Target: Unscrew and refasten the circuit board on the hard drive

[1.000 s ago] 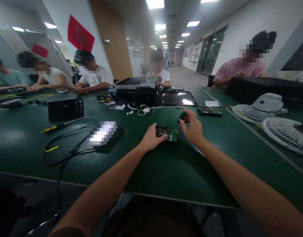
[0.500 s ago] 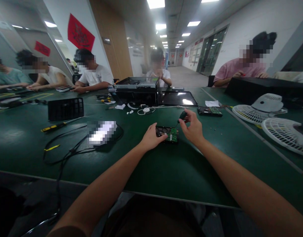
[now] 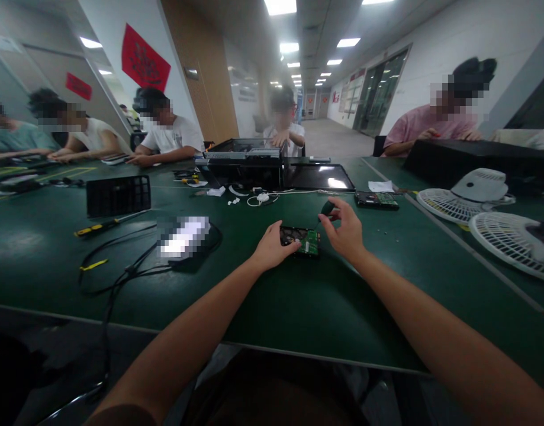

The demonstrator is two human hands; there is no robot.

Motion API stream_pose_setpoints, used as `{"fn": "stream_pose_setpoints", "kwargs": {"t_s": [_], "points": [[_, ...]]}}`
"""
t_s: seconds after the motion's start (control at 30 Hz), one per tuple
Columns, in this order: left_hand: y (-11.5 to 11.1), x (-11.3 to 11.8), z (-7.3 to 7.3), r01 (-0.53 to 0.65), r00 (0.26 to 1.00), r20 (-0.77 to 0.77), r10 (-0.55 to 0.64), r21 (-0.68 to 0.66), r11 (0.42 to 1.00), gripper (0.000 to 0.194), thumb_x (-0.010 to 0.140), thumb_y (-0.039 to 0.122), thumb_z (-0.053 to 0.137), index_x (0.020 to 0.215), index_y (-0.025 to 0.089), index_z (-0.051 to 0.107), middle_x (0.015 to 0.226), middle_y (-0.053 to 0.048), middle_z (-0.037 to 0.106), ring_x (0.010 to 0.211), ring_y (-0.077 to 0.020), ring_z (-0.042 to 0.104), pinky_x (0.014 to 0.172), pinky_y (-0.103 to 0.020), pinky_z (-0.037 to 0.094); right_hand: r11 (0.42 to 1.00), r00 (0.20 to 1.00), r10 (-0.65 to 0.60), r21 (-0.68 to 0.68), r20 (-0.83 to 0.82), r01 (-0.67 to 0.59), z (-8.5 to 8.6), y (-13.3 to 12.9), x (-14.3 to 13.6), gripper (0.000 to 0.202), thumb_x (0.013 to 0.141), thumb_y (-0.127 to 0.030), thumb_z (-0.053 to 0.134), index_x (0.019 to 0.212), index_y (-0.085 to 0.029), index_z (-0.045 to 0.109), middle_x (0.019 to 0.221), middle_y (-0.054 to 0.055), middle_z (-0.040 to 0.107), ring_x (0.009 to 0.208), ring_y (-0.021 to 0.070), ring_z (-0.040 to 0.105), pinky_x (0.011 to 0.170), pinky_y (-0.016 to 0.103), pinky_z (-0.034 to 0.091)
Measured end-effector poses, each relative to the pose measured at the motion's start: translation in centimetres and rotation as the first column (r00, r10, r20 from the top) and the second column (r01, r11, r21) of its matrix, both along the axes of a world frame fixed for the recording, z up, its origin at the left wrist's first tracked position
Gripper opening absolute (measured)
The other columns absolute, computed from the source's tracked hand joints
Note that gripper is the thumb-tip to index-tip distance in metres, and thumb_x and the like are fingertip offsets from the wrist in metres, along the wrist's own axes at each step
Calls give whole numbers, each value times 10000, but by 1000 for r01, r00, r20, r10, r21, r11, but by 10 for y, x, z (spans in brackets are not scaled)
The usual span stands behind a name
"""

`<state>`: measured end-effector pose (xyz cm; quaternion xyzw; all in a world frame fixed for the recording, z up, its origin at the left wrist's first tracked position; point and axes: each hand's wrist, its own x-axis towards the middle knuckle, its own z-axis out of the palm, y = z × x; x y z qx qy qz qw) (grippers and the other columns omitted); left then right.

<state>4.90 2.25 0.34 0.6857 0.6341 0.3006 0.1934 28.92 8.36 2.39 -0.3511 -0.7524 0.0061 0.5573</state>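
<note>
A hard drive (image 3: 311, 241) lies on the green table in front of me, its green circuit board facing up. My left hand (image 3: 274, 247) grips its left side, thumb across the near part and fingers along the far edge. In my right hand (image 3: 344, 229) is a screwdriver (image 3: 327, 207) with a dark green handle, pinched between thumb and fingers. Its thin shaft slants down to the far right part of the circuit board; the tip is too small to make out. A second hard drive (image 3: 377, 200) rests farther back on the right.
Behind the drive stand an open computer case (image 3: 242, 168) and a flat dark screen panel (image 3: 318, 177). To the left lie a lit phone (image 3: 183, 236), black cables (image 3: 129, 271) and a yellow-black screwdriver (image 3: 96, 229). White fan grilles (image 3: 515, 236) are at right. Several people sit around the table.
My hands and the hard drive stay nearly where they were; the screwdriver handle has shifted very slightly. The person across the table has lowered a hand toward the computer case.
</note>
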Motion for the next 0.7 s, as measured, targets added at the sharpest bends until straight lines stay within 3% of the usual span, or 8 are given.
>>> {"fn": "stream_pose_setpoints", "kwargs": {"t_s": [0.13, 0.33, 0.53, 0.7], "points": [[0, -1, 0, 2, 1000, -4, -2, -3, 1000, 1004, 875, 620, 732, 1633, 110, 315, 1690, -213, 355, 1561, -359, 372, 1278, -431, 306, 999, 999, -32, 35, 38, 30, 0, -1, 0, 519, 972, -336, 655, 1476, -277, 543, 1148, 101, 698, 914, 257, 704, 890, 499, 626], [-1, -1, 0, 8, 1000, -3, -8, -3, 1000, 999, 881, 619, 726, 1635, 115, 309, 1694, -215, 349, 1565, -363, 364, 1276, -442, 309, 1000, 1000, 27, 4, 1, -27, -7, 1, -2, 591, 985, -294, 618, 1550, -262, 449, 1309, 130, 688, 995, 270, 749, 970, 513, 613], [0, -1, -1, 11, 1000, -1, -11, -2, 1000, 986, 885, 622, 723, 1634, 127, 314, 1696, -209, 347, 1556, -366, 378, 1269, -440, 320, 1000, 999, -28, 10, 27, 27, -7, 2, -1, 569, 992, -359, 637, 1538, -278, 500, 1268, 119, 713, 921, 258, 745, 951, 518, 624], [0, -1, -2, 4, 1000, -5, -4, 5, 1000, 996, 881, 604, 733, 1632, 103, 312, 1687, -216, 356, 1552, -356, 386, 1271, -424, 321, 999, 999, -36, 28, 19, 35, -6, 2, 1, 554, 1018, -361, 579, 1555, -251, 503, 1281, 130, 720, 985, 278, 750, 992, 543, 615]]}}
